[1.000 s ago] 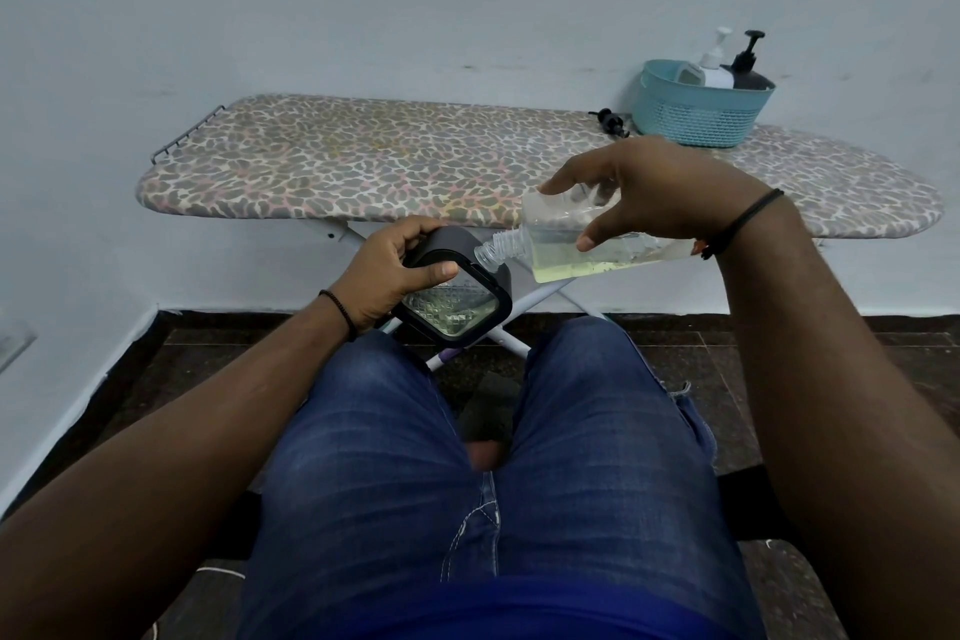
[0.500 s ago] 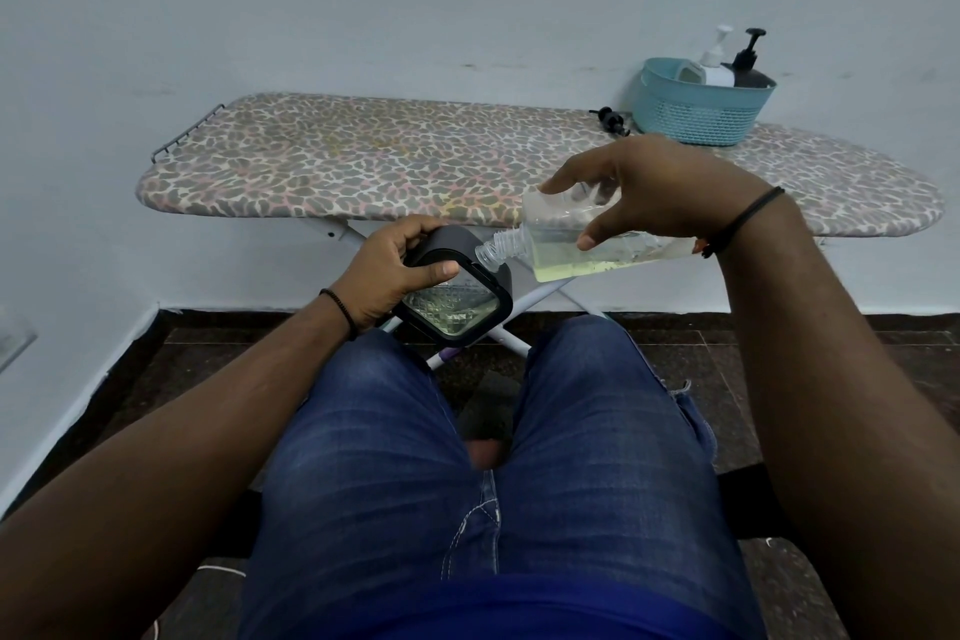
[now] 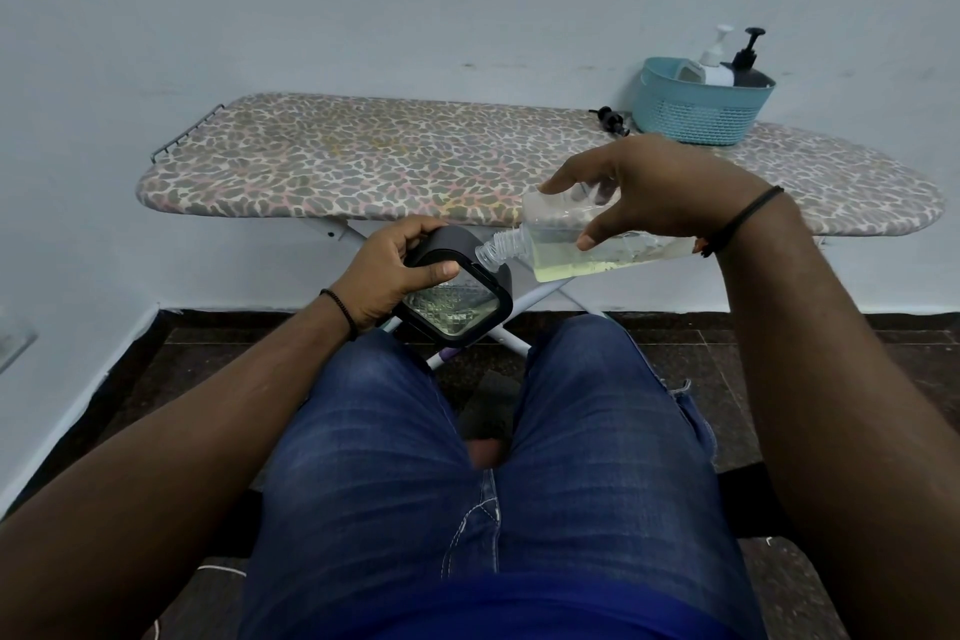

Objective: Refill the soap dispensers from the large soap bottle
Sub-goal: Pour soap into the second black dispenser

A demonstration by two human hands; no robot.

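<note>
Right hand [image 3: 660, 187] gripping clear plastic soap bottle [image 3: 587, 244] tipped sideways, yellowish liquid inside, neck at rim of black square dispenser [image 3: 457, 296]. Left hand [image 3: 387, 276] clutching dispenser above lap. Teal basket [image 3: 696, 112] near right end of leopard-print ironing board [image 3: 363, 156], pump bottles inside.

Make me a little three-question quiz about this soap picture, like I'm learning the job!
1. True or false: the clear soap bottle stands upright on the ironing board.
2. Which hand grips the black dispenser? A) left hand B) right hand
3. Fill in: the two pump bottles sit in the blue ____.

Key: 1 false, it is tipped sideways, neck at the dispenser. 2 A. 3 basket.
</note>
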